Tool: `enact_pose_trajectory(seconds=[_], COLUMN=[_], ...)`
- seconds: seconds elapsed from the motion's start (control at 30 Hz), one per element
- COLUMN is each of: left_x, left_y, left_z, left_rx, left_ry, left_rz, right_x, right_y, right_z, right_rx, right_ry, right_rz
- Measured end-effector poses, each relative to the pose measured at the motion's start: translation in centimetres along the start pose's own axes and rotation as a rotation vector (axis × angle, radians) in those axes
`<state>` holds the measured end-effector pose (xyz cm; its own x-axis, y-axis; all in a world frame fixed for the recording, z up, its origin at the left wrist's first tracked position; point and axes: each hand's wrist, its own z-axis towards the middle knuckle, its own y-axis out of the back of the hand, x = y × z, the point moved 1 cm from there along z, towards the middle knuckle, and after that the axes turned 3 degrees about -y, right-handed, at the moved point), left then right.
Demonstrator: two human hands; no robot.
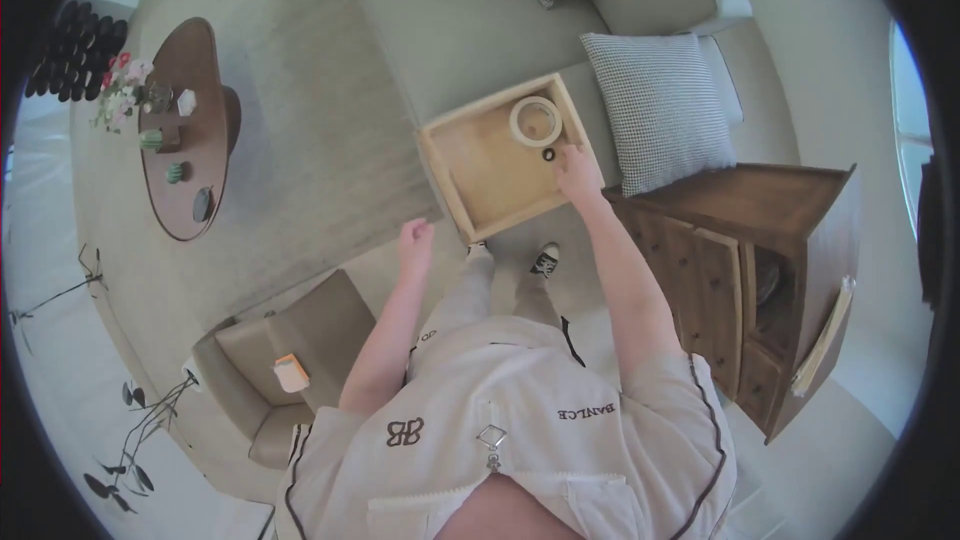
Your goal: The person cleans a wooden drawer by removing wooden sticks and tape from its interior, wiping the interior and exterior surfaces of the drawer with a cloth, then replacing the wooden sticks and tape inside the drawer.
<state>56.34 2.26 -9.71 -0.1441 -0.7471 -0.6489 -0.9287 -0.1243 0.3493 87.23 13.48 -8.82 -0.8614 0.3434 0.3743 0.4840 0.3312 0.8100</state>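
Observation:
A shallow wooden tray [450, 180] rests at the sofa's edge in front of me. Inside it, toward the upper right corner, lies a pale round ring or roll [517, 124], with a small black ring-shaped item [548, 154] just below. My right hand [577, 174] is over the tray's right side, its fingers bent close together beside the black item; whether they hold anything is too small to tell. Left of the tray, my left hand [416, 234] hangs in the air with its fingers curled, and nothing shows in it.
A grey sofa [440, 20] with a patterned cushion [660, 110] lies beyond the tray. At right stands a wooden cabinet [720, 210]. An oval table [190, 60] with flowers and small plants is at far left, and a brown armchair [330, 330] at lower left.

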Motion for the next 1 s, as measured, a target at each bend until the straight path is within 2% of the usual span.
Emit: enact_pose_trajectory(seconds=[0.2,0.3,0.37,0.47,0.5,0.57,0.6,0.67,0.8,0.9,1.0], left_x=[-1.6,-1.6,-2.1,-5.6,-6.5,-6.8,-7.4,-9.9,-9.1,-8.6,-7.1], left_y=[-1.3,-2.6,-4.2,-5.3,-5.8,-6.4,-6.7,-8.0,-8.9,-9.9,-10.6], left_z=[1.0,1.2,2.2,-0.1,-0.2,0.4,-0.3,-2.9,-1.3,-1.4,-0.9], left_rx=[-0.014,-0.066,-0.133,-0.232,-0.236,-0.282,-0.300,-0.296,-0.240,-0.218,-0.169], left_ry=[-0.066,-0.111,-0.235,-0.286,-0.298,-0.281,-0.279,-0.351,-0.346,-0.341,-0.345], left_rz=[-0.043,-0.061,-0.011,-0.092,-0.111,-0.151,-0.166,-0.206,-0.199,-0.183,-0.075], right_x=[-1.5,-4.6,-7.5,-10.1,-11.3,-14.6,-16.3,-19.7,-26.2,-27.6,-27.8], right_y=[8.0,13.1,17.0,21.9,23.3,25.5,26.5,27.9,28.7,28.7,28.9], right_z=[-8.0,-12.5,-16.5,-21.1,-22.7,-26.0,-27.2,-29.7,-32.5,-33.2,-33.4], right_rx=[-0.247,-0.444,-0.643,-0.933,-1.004,-1.138,-1.170,-1.185,-1.061,-0.921,-0.934], right_ry=[0.149,0.197,0.166,0.137,0.117,-0.156,-0.219,-0.440,-0.631,-0.712,-0.715], right_rz=[0.351,0.374,0.348,0.255,0.226,0.119,0.097,0.009,-0.297,-0.313,-0.160])
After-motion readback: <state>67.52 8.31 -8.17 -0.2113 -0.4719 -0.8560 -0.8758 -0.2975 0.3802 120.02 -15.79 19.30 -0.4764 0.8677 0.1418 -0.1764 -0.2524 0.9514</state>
